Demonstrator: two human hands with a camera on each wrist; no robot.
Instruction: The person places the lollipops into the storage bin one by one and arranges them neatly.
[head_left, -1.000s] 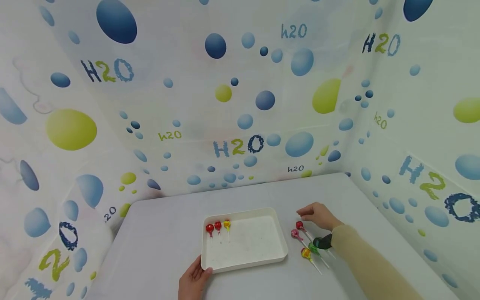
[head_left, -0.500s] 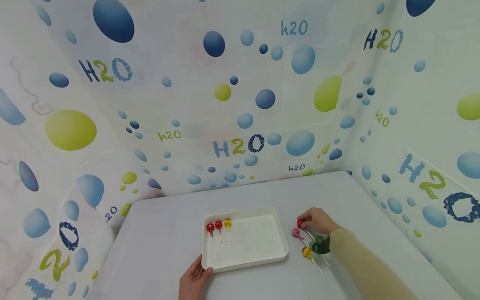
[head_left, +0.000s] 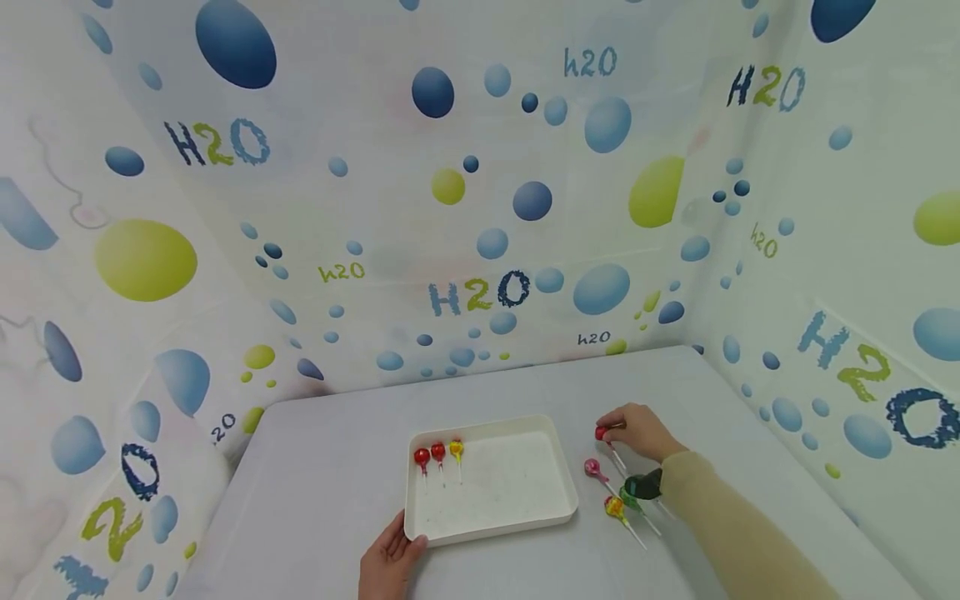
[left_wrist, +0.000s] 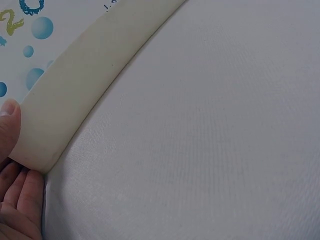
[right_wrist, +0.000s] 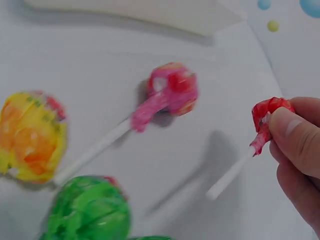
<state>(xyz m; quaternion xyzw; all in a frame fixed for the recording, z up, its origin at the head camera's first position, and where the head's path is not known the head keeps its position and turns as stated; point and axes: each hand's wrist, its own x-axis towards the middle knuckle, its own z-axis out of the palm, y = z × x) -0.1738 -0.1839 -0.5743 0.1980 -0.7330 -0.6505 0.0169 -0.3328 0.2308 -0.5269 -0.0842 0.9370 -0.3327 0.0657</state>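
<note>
Between thumb and fingers my right hand (head_left: 637, 431) pinches a red lollipop (right_wrist: 267, 116) by its wrapped head, the white stick pointing down and its shadow falling on the table apart from it. My left hand (head_left: 390, 560) grips the near left corner of a white tray (head_left: 517, 527), thumb on the rim and fingers below, as the left wrist view shows. Two red lollipops (head_left: 422, 457) and a yellow lollipop (head_left: 457, 448) lie in a row at the tray's far left. Close by the right hand lie a pink lollipop (right_wrist: 175, 90), a yellow-orange lollipop (right_wrist: 32, 137) and green-wrapped lollipops (right_wrist: 90, 210).
The table (head_left: 322, 483) has a white cover. Walls (head_left: 375, 208) with printed bubbles and H2O lettering stand close behind and at both sides. A dark wrist device (head_left: 643, 485) on the right arm overlaps the green lollipops in the head view.
The right hand has come down to the red lollipop, pinched its head and raised it off the table, slightly away from the pink one. The left hand stays at the tray's corner.
</note>
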